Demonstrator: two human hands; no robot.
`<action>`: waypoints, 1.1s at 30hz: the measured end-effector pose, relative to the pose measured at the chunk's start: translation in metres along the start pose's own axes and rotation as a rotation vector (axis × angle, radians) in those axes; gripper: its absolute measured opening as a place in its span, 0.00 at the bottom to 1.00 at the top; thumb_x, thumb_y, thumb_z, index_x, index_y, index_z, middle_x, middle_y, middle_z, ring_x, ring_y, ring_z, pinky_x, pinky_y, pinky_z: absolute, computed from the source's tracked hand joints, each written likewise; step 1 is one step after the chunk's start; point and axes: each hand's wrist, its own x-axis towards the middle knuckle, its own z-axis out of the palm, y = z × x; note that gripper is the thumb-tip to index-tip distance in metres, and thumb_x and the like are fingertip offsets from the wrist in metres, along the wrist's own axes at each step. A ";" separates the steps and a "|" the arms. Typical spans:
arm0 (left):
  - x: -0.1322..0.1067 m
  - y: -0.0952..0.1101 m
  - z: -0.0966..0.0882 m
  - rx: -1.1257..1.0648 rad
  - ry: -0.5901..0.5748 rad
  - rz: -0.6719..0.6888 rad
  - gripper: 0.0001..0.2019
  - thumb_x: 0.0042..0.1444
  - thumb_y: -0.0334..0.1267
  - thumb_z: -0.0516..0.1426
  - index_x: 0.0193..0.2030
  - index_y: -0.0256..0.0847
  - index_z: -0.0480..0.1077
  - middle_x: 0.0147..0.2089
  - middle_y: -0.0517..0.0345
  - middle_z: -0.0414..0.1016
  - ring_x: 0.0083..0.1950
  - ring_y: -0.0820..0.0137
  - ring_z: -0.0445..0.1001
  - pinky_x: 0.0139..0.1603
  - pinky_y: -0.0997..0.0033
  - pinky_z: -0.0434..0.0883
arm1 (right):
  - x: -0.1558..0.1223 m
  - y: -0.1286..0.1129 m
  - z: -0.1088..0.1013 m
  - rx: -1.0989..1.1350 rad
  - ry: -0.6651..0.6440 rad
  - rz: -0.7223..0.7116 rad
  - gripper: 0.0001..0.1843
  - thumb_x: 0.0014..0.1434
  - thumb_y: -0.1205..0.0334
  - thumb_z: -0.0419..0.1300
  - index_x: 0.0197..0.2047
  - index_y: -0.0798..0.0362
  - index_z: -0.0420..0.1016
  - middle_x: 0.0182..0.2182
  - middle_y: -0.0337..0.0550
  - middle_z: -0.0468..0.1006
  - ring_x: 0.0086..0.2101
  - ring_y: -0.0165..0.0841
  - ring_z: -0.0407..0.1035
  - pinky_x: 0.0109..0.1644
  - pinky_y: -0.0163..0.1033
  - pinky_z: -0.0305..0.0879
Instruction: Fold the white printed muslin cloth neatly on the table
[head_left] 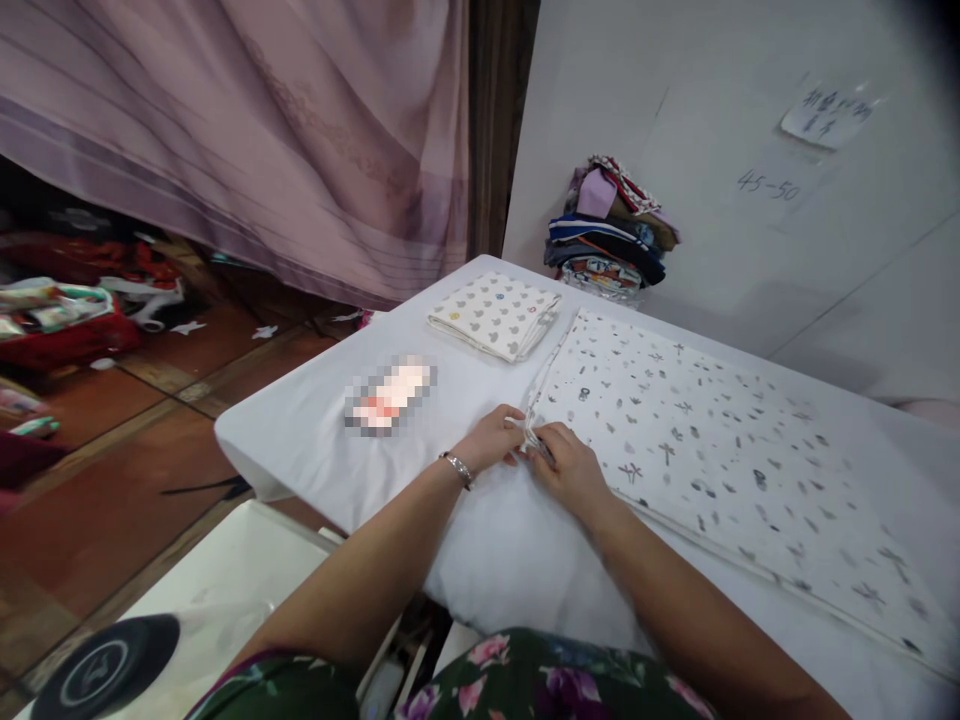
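A white-covered table bears a folded grey-print cloth and a pixelated object. A larger patterned cloth lies alongside.

I can see a lane of white table between the blurred object to the left and the large printed cloth to the right, with the folded cloth blocking its far end and the left hand its near end. Beyond the table's far side, the clothes pile and wall stand in the way.
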 end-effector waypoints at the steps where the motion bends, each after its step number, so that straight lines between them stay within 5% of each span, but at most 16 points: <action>1: 0.000 0.000 0.000 -0.021 -0.013 0.000 0.18 0.45 0.28 0.57 0.44 0.38 0.60 0.28 0.63 0.69 0.29 0.74 0.72 0.26 0.77 0.68 | 0.000 0.001 0.000 0.007 -0.001 0.001 0.11 0.60 0.61 0.51 0.46 0.52 0.68 0.40 0.47 0.71 0.41 0.36 0.66 0.42 0.38 0.64; 9: -0.002 -0.001 0.001 -0.130 -0.091 0.080 0.22 0.41 0.23 0.57 0.46 0.38 0.60 0.26 0.67 0.66 0.28 0.75 0.71 0.32 0.73 0.71 | 0.002 0.006 -0.001 0.118 0.007 0.042 0.09 0.62 0.60 0.51 0.44 0.50 0.68 0.38 0.45 0.71 0.38 0.35 0.67 0.40 0.38 0.64; 16: 0.000 -0.003 -0.001 -0.077 -0.033 0.043 0.23 0.41 0.22 0.55 0.47 0.38 0.60 0.26 0.67 0.66 0.27 0.74 0.72 0.31 0.72 0.72 | 0.004 0.010 -0.004 0.187 0.043 0.060 0.10 0.64 0.60 0.47 0.41 0.50 0.68 0.35 0.44 0.71 0.37 0.34 0.66 0.41 0.38 0.63; 19: -0.001 -0.001 -0.003 -0.053 0.036 -0.008 0.23 0.41 0.21 0.55 0.46 0.37 0.59 0.26 0.66 0.66 0.26 0.73 0.72 0.29 0.71 0.72 | 0.002 0.007 -0.008 0.152 0.112 0.035 0.10 0.65 0.61 0.46 0.43 0.51 0.67 0.37 0.45 0.71 0.38 0.34 0.66 0.41 0.38 0.63; 25: -0.006 0.002 -0.001 -0.058 0.059 -0.021 0.22 0.41 0.20 0.53 0.46 0.37 0.59 0.27 0.66 0.66 0.25 0.75 0.70 0.28 0.73 0.72 | -0.002 -0.001 -0.006 -0.066 -0.024 -0.052 0.12 0.65 0.62 0.45 0.45 0.53 0.67 0.39 0.47 0.72 0.40 0.34 0.67 0.38 0.36 0.64; 33: -0.001 -0.006 -0.001 -0.016 0.072 0.039 0.21 0.42 0.21 0.53 0.45 0.38 0.59 0.25 0.67 0.66 0.23 0.76 0.69 0.27 0.73 0.71 | -0.002 0.000 0.000 -0.109 0.010 -0.102 0.13 0.65 0.63 0.44 0.45 0.55 0.68 0.38 0.47 0.71 0.38 0.33 0.66 0.38 0.36 0.64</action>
